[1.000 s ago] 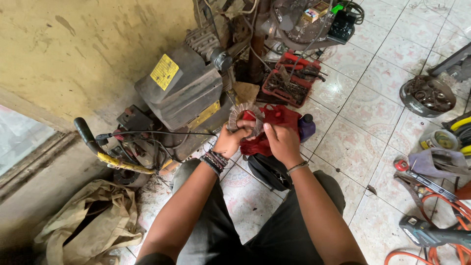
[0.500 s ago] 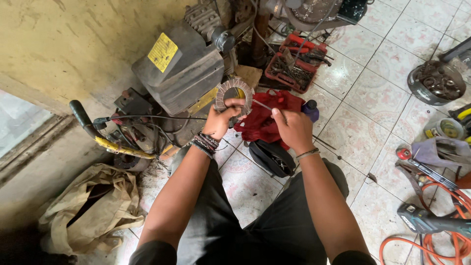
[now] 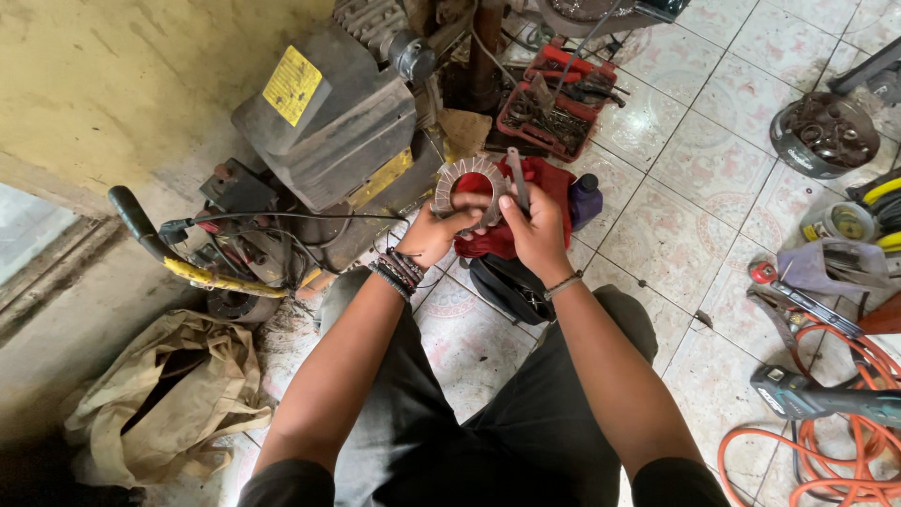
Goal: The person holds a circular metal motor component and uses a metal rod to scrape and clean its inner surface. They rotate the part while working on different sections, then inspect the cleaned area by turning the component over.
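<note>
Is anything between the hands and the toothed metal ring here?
Nothing visible. The left hand already grips the ring at its lower edge, and the right hand touches it too while holding a thin grey tool upright beside it.

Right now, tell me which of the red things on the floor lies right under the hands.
The red cloth, bunched on the tiles directly beneath both hands and the toothed metal ring. The red tool tray sits farther off by the machine, and the orange hose lies to the right.

I hold a gray toothed metal ring (image 3: 466, 184) upright in my left hand (image 3: 434, 235) — its open center shows red behind — and a slim gray metal tool (image 3: 517, 178) upright in my right hand (image 3: 537, 230).
</note>
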